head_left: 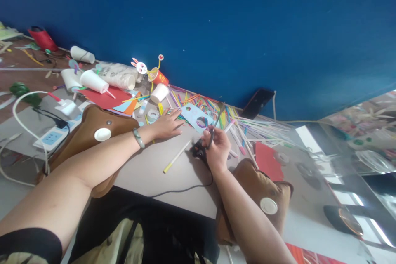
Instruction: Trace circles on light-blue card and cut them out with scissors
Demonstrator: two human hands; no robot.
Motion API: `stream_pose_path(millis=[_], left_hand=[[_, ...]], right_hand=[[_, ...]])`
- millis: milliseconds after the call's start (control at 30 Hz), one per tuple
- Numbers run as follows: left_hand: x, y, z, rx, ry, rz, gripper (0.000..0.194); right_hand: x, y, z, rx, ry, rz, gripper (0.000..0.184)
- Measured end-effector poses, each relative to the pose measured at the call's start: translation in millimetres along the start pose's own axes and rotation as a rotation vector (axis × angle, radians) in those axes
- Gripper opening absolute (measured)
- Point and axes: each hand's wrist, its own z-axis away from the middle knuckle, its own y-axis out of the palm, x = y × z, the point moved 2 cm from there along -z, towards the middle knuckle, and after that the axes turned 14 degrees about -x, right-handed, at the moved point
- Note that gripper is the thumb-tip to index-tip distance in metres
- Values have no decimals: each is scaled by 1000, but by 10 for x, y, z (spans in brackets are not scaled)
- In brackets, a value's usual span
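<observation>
My right hand (218, 148) is closed around a pair of scissors (219, 117), with the blades pointing up and away from me. Right beside the scissors lies a light blue sheet of paper (193, 115) with a large round hole and a smaller one cut out of it. My left hand (168, 124), with a bracelet at the wrist, rests with its fingers stretched out at the left side of this sheet; whether the fingertips touch it I cannot tell. A marker pen (176, 157) with a yellow-green end lies on the table between my forearms.
Many coloured sticks (198, 101) lie along the blue wall. White paper cups (94, 81), a rabbit-faced cup figure (159, 76) and red paper (103, 98) sit at the left. Brown cushions (99, 126) lie under both forearms. A power strip (58, 132) with cables is far left; a phone (257, 102) leans on the wall.
</observation>
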Motion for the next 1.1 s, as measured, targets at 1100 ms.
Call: stream_pose_path(millis=[1100], left_hand=[[127, 161, -99, 6, -47, 118, 34]], right_hand=[[13, -58, -128, -38, 23, -8, 32]])
